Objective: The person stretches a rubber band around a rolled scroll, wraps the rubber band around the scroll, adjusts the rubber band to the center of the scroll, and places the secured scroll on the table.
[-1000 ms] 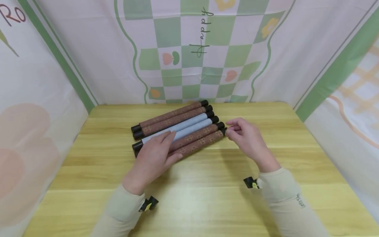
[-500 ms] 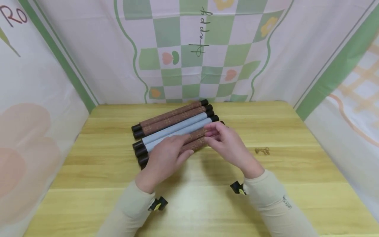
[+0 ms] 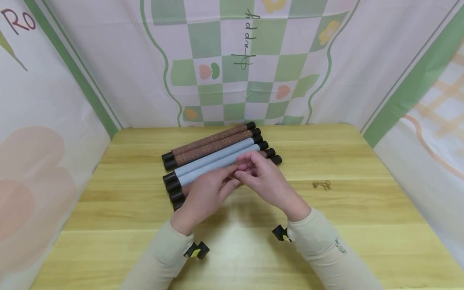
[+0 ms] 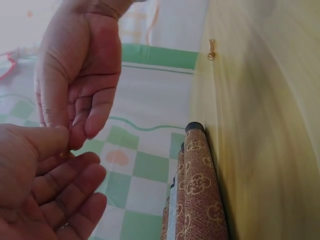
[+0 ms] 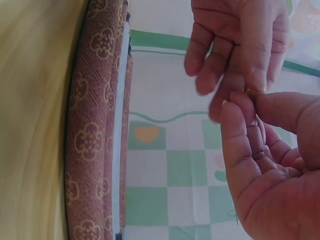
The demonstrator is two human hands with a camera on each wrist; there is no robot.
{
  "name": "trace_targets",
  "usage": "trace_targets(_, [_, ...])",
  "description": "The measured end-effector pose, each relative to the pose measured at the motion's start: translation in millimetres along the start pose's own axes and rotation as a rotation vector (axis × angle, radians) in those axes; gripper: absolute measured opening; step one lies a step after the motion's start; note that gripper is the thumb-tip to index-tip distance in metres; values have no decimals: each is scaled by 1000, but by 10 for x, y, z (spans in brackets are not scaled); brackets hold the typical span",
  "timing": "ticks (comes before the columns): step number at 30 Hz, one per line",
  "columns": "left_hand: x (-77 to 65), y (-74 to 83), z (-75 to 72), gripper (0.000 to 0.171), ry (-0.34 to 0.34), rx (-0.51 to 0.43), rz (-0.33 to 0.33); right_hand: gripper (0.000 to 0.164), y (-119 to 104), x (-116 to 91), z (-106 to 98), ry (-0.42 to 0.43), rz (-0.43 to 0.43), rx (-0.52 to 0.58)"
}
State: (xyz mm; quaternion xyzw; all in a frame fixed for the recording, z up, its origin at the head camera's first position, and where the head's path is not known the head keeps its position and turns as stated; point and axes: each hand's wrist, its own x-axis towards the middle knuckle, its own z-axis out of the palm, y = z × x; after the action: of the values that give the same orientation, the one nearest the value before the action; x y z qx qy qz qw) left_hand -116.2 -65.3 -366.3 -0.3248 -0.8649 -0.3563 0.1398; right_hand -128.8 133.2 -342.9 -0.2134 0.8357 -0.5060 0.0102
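Both hands meet above the near side of a row of rolled scrolls. Between finger and thumb my left hand (image 3: 204,191) pinches a tiny amber band (image 4: 67,154), which looks like a rubber band. My right hand (image 3: 270,183) pinches the same band from the other side; the fingertips hide most of it. Behind and below lie several scrolls with black end knobs, side by side and slanting up to the right. A brown scroll (image 5: 90,140) with gold flower patterns is nearest, partly covered by the hands in the head view. Two pale blue scrolls (image 3: 214,155) lie mid-row.
A small heap of amber-brown bands (image 3: 322,185) lies on the wooden table (image 3: 362,225) to the right. Printed cloth (image 3: 239,96) hangs behind the table's far edge and along both sides. Each sleeve cuff carries a small black wrist camera (image 3: 197,250).
My right hand has moved left from the scrolls' right ends to meet the left hand, uncovering the heap of bands. My left hand has shifted right and come off the blue scrolls.
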Motion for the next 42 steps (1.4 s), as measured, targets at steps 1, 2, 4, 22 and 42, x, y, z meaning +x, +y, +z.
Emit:
trace_targets(1, [-1,-2,-4,40,6,-29,-14,31,-3,-1,8,4,-3,7])
trace_targets(2, [-5,-4,-7,38,15,-50,-29,31,-4,-1,18,8,-4,17])
trace_targets(4, [-13,-9,-12,35,43,-69,-54,29,-4,-4,35,15,-8,33])
trace_targets(22, [-85,-35,-60,11,176,-335,-318,21,-15,-28,61,3,-3,27])
trace_targets(42, [-82,-31,-65,9,212,-394,-318,17,0,-35,19,-90,96,143])
